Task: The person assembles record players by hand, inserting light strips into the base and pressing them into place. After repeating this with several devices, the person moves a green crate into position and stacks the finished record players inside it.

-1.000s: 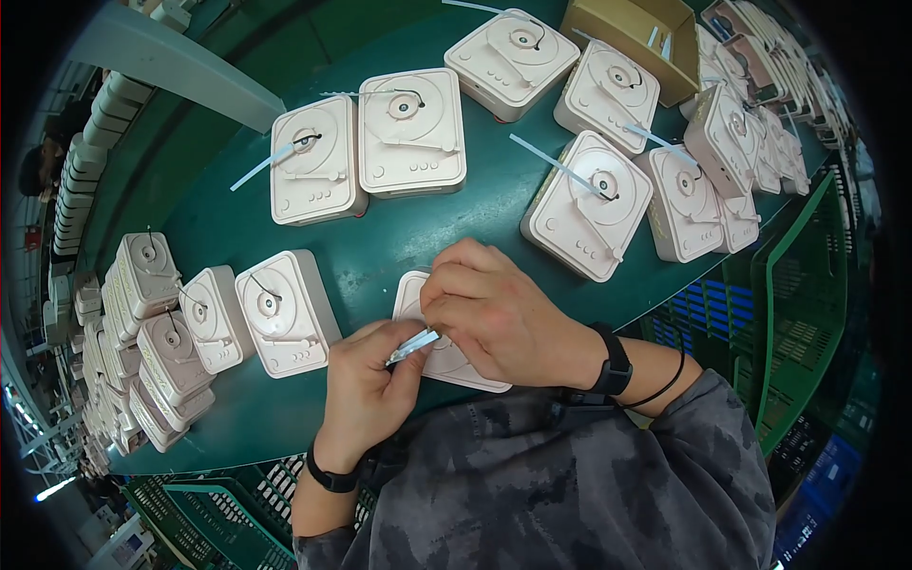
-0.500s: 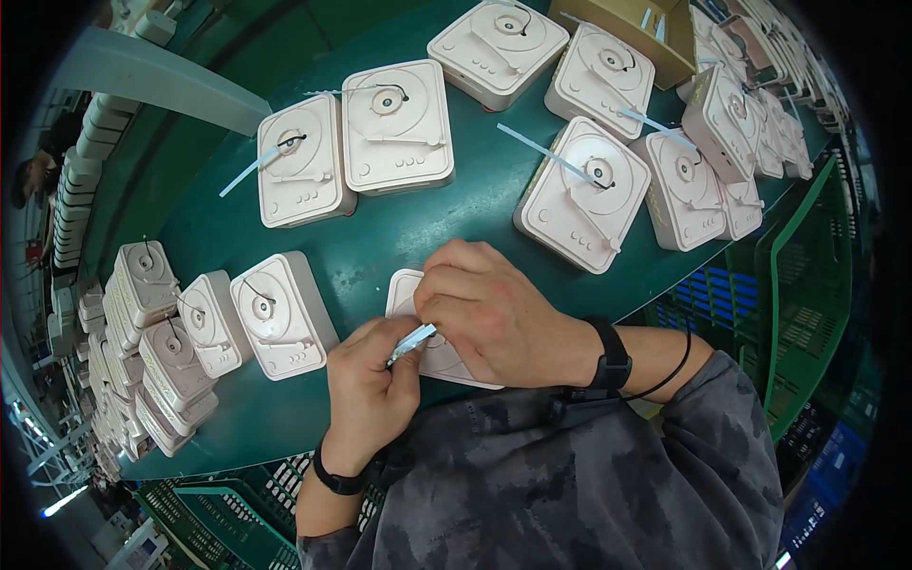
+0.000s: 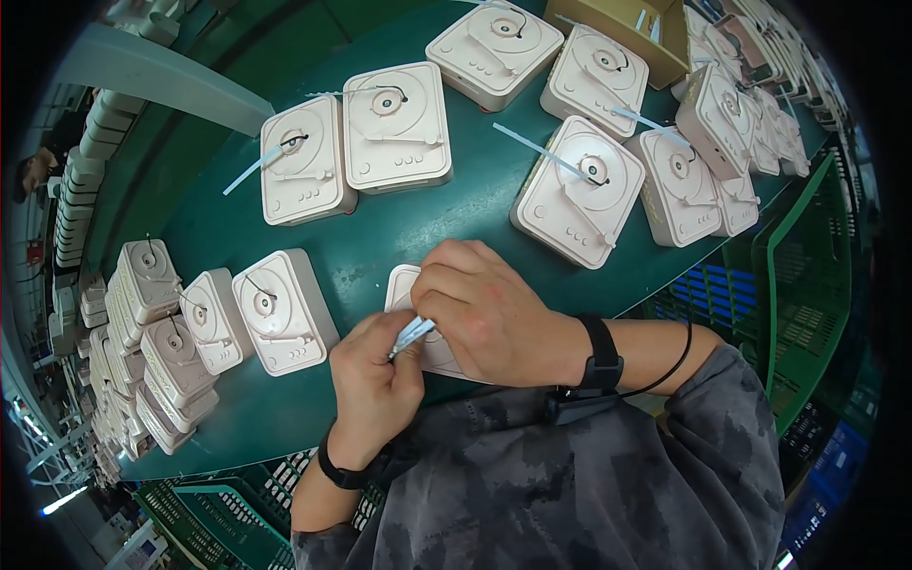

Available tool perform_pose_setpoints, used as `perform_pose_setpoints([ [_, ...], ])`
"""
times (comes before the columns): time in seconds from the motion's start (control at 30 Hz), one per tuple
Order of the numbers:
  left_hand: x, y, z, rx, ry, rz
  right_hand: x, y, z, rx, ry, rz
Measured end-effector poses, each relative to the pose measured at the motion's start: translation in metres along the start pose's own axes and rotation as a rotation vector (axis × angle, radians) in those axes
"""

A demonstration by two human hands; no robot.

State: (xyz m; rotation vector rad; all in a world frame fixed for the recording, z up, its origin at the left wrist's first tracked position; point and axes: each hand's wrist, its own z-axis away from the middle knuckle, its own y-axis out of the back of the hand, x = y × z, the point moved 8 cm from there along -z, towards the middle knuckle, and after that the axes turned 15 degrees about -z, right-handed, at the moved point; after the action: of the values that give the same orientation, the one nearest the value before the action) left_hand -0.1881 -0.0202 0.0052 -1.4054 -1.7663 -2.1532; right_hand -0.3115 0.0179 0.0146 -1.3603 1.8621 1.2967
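Observation:
Close to my body, a cream box shaped like a small record player (image 3: 401,288) lies on the green table, mostly covered by my hands. My left hand (image 3: 372,385) pinches a small bundle of narrow light-blue strips (image 3: 412,334) between thumb and fingers, over the box's near left part. Fingers curled and pressed together, my right hand (image 3: 494,313) rests over the box's middle, against the strip ends and the left fingertips. What its fingertips grip is hidden beneath them.
Left of my hands stand two similar boxes, one of them (image 3: 281,313) nearest, with stacks (image 3: 176,356) beyond. Farther off, more boxes (image 3: 581,190) bear blue strips and short black wires. A cardboard box (image 3: 627,33) stands at the back; green crates (image 3: 803,285) flank the table's right edge.
Both hands stay over the same box, with the left fingers and strips shifting only slightly. The view has moved a little.

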Motion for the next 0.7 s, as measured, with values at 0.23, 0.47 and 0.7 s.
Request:
perform_pose_setpoints([
  [0.23,-0.025,0.004,0.007,-0.034,0.226,0.186,0.001,0.005,0.002,0.079,-0.001,-0.014],
  [0.47,-0.089,0.078,0.052,0.339,0.403,0.179,0.011,0.031,-0.002,0.12,-0.001,0.372],
  [0.7,-0.101,0.053,0.058,0.122,0.538,0.594,-0.019,0.051,-0.03,0.255,0.073,0.445],
])
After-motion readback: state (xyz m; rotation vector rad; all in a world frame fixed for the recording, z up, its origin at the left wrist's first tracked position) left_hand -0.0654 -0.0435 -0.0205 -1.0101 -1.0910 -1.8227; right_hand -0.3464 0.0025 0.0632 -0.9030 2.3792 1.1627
